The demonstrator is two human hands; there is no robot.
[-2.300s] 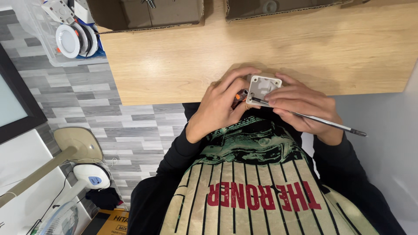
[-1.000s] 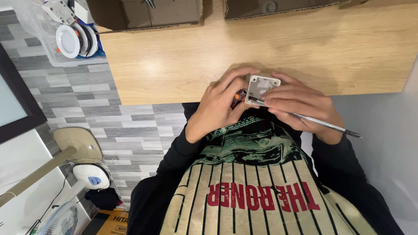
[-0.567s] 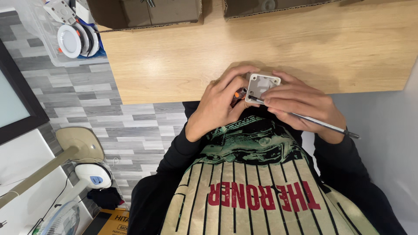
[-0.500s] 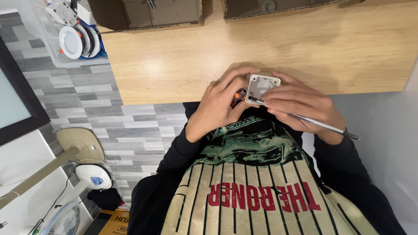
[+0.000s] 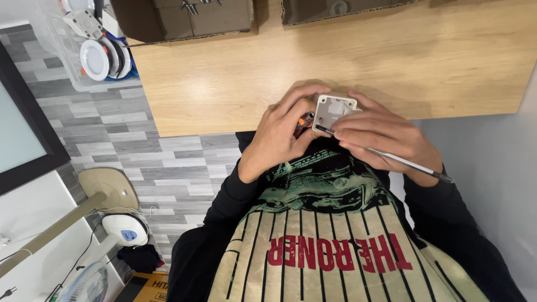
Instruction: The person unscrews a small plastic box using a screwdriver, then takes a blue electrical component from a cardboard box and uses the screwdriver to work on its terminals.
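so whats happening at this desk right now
A person sits at a wooden table and holds a small white square box at its edge with both hands. The left hand grips the box's side, with something orange by its fingers. The right hand presses a thin metal rod against the box. Two cardboard boxes sit at the far edge.

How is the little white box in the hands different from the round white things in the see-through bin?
The small white box is square with rounded corners; the round white lights are flat discs. The box is held by the left hand and right hand; the lights sit in a clear bin beside the table. Both are white.
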